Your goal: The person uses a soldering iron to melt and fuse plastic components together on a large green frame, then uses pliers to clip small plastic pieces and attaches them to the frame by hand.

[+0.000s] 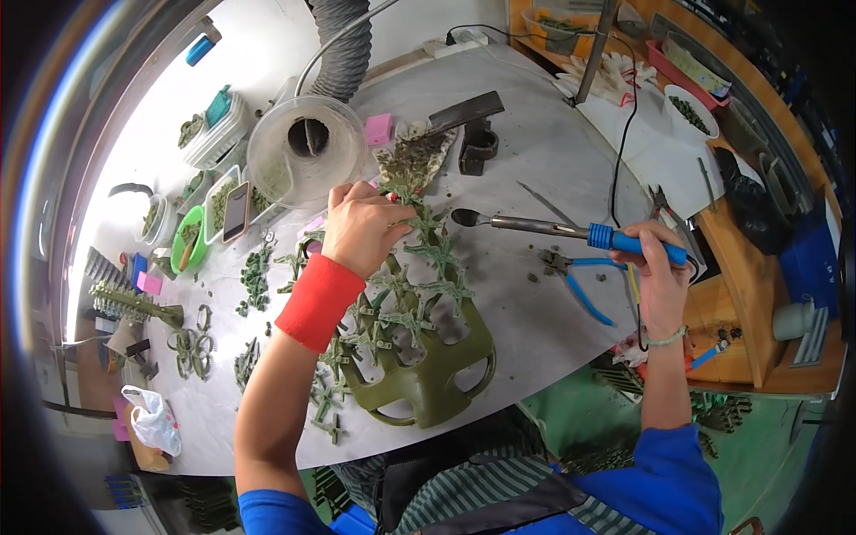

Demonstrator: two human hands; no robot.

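Observation:
In my right hand (655,267) is a soldering iron (535,226) with a blue handle, its dark spoon-shaped tip (465,218) pointing left. Before me an olive-green wax frame (446,383) with oval openings lies on the table, and several small branched green pieces (419,316) are fixed along it. My left hand (367,223), a red band on its wrist, bends over the frame's far end with its fingers closed; what they pinch is hidden. The iron's tip is a short way right of that end, apart from my left fingers.
Blue-handled pliers (584,290) and a thin pointed tool (546,203) lie at the right. A clear round hood (276,147) on a grey hose (341,53) stands at the far left. Loose green pieces (256,276) lie left. A black cord (621,152) runs on the right.

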